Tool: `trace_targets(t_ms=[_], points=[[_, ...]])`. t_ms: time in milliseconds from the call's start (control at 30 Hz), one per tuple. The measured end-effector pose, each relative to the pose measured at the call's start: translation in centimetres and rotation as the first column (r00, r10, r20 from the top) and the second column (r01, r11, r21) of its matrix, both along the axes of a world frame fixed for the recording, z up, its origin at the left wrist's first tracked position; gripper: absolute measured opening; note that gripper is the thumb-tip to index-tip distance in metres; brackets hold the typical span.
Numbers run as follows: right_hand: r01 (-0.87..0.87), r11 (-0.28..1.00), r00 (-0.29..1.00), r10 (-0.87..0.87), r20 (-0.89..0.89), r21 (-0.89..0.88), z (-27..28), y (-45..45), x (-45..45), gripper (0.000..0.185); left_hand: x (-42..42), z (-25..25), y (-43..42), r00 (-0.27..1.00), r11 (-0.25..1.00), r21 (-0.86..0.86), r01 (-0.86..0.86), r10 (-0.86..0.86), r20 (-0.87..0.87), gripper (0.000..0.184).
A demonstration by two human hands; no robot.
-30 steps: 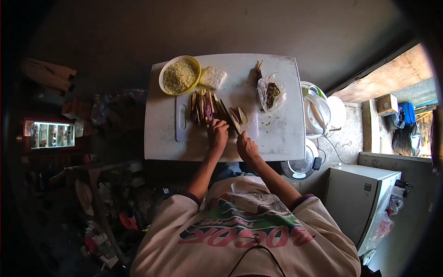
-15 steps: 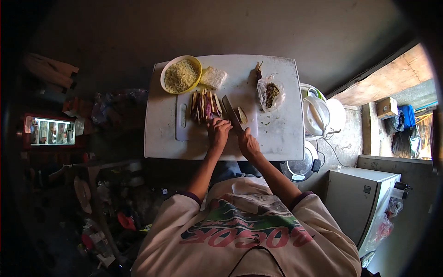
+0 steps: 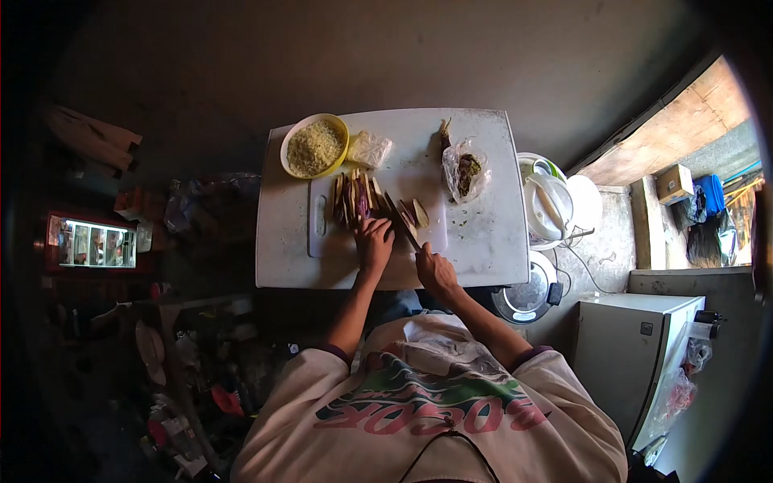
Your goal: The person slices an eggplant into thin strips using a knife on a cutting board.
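On the white cutting board (image 3: 436, 233) lies a row of eggplant strips (image 3: 349, 197), purple skin and pale flesh showing. My left hand (image 3: 374, 244) has its fingers bent down over the near end of an eggplant piece beside the row, pressing it to the board. A kitchen knife (image 3: 402, 220) is in my right hand (image 3: 436, 272), which is closed around the handle. The blade points away from me, tilted left, just right of my left fingers. Pale eggplant slices (image 3: 415, 212) lie apart to the right of the blade.
A yellow bowl (image 3: 345, 150) of pale grated food stands at the back left, beside a wrapped white packet (image 3: 369, 150). Farther right are a dark, stemmed eggplant (image 3: 444, 137) and a plastic bag (image 3: 467, 175) of greens. White containers (image 3: 551, 201) stand past the table's right edge.
Another slice now lies right of the blade, next to the earlier one. Both hands and the knife have shifted slightly, and the whole view has moved a little.
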State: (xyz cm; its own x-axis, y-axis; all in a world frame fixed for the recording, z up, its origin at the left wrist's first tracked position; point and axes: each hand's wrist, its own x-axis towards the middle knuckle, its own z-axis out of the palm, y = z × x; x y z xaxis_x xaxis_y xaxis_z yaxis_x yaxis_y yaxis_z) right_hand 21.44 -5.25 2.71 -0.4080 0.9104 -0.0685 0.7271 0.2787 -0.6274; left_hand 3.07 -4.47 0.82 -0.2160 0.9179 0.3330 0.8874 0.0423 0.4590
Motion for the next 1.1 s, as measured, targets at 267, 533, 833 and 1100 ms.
trace_targets(t_ms=[267,533,833,1100], points=[[0.124,0.988,0.992,-0.125,-0.004,-0.093,3.1,-0.8,2.0,0.023,-0.6,0.6,-1.1,0.997,0.997,0.035,0.071,-0.072,0.014,0.026],[0.141,0.987,0.982,-0.13,0.139,-0.073,3.1,-1.6,3.1,0.026,-3.6,1.2,-2.0,0.989,0.981,0.142,0.132,-0.14,0.047,0.031],[0.156,0.982,0.979,-0.14,0.145,-0.104,2.1,-2.7,0.9,0.025,-6.1,-1.4,-2.1,0.914,0.949,0.133,0.288,-0.313,0.258,0.042],[0.182,0.953,0.983,-0.185,0.008,-0.242,1.2,-3.4,-4.3,0.026,-6.2,-0.4,-2.7,0.885,0.947,0.078,0.31,-0.318,0.34,0.045]])
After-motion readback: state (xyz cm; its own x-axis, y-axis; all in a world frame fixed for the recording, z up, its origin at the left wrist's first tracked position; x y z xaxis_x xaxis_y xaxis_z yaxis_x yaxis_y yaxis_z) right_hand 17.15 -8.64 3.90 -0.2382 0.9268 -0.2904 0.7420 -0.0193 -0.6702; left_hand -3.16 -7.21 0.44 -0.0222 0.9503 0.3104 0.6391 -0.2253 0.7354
